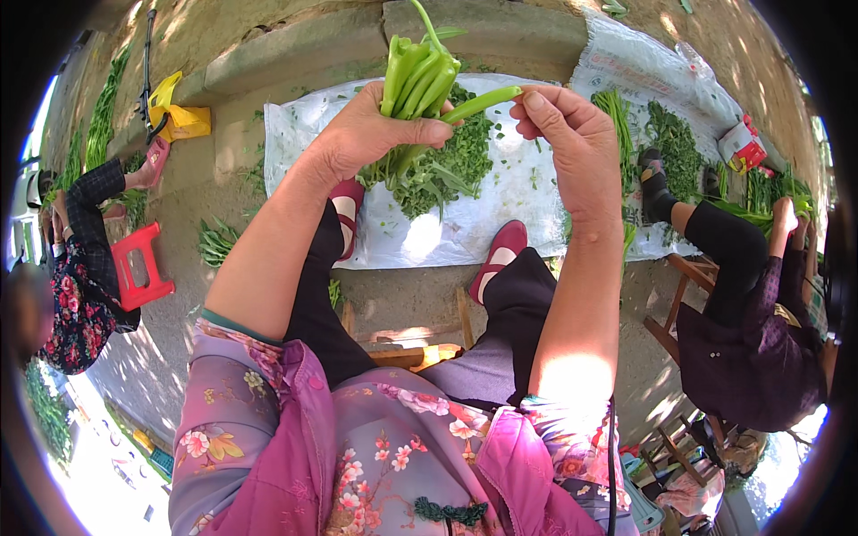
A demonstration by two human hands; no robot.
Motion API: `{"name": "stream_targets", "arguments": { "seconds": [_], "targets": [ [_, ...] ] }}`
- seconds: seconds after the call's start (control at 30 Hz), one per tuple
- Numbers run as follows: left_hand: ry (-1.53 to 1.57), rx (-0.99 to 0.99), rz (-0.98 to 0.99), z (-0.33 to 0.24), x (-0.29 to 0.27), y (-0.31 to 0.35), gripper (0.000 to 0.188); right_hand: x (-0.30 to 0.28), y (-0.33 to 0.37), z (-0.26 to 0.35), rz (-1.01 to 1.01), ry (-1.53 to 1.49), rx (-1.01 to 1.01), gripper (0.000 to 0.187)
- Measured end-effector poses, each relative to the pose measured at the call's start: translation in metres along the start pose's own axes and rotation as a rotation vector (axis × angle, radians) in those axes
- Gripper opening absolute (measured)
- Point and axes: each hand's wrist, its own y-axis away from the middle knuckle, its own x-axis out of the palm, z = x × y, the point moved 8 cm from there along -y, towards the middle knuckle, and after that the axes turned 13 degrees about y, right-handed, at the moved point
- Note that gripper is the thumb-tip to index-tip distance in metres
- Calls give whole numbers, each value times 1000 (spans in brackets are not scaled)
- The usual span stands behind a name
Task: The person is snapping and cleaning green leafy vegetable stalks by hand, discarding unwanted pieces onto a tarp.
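My left hand (366, 132) is wrapped round a bunch of thick green vegetable stalks (420, 80), their pale ends pointing up and away from me. One thin stem curls up above the rest. A single stalk (483, 104) sticks out sideways from the bunch toward the right. At its tip, my right hand (572, 134) pinches it between thumb and fingers. Loose leaves hang below my left fist, in front of a pile of picked green leaves (465, 165) on a white plastic sheet (295, 170).
My red shoes (503, 250) rest at the sheet's near edge. On the right, a seated person in dark clothes (746, 357) handles greens beside more leaf piles (672, 152). At left are another seated person (80, 295), a red stool (141, 266) and a yellow bag (183, 116).
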Motion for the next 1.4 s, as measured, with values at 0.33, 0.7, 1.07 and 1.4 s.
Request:
{"name": "stream_targets", "arguments": {
  "seconds": [0.33, 0.7, 1.07, 1.4],
  "targets": [
    [-121, 10, 68, -11, -14, 6, 36, 15, -1, 11, 15, 150, -154, 15],
    [-80, -30, 169, -26, -17, 3, 23, 23, 4, 14, 35, 493, -342, 17],
    [-26, -102, 160, -25, -33, 7, 32, 47, 19, 35, -18, 777, -647, 5],
    [-178, -74, 111, -22, -38, 13, 35, 44, 18, 37, -3, 674, -509, 3]
  ]
}}
